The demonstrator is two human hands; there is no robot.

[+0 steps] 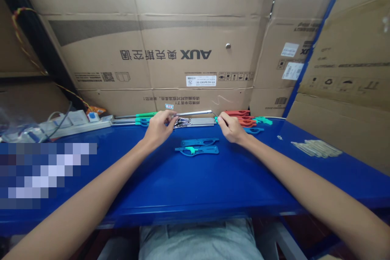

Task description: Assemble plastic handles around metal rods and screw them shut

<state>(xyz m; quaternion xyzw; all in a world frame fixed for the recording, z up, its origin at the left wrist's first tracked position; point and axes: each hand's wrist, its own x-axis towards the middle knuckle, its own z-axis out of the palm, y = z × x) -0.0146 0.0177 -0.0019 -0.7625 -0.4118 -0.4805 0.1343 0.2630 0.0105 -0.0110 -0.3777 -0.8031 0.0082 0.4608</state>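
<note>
My left hand [159, 128] pinches the left end of a slim silver metal tube [195, 113], held level above the back of the table. At the tube's right end, my right hand [231, 127] is closed on a thin dark wire [215, 114]; its fingertips partly hide it. Behind and below lies a row of similar silver tubes [202, 121] with loose wires at their left. In front of my hands rest two blue plastic lighter handle shells [199, 142] [210, 150]; the nearer one has a teal trigger [191, 150] in it.
Red-orange handle shells [240, 121] and teal pieces [263, 120] lie behind my right hand. Green-handled lighters [145, 115] are at back left, beside a power strip [82, 126]. Translucent sticks [317, 148] lie at right. Cardboard walls [170, 32] enclose the blue table [195, 187].
</note>
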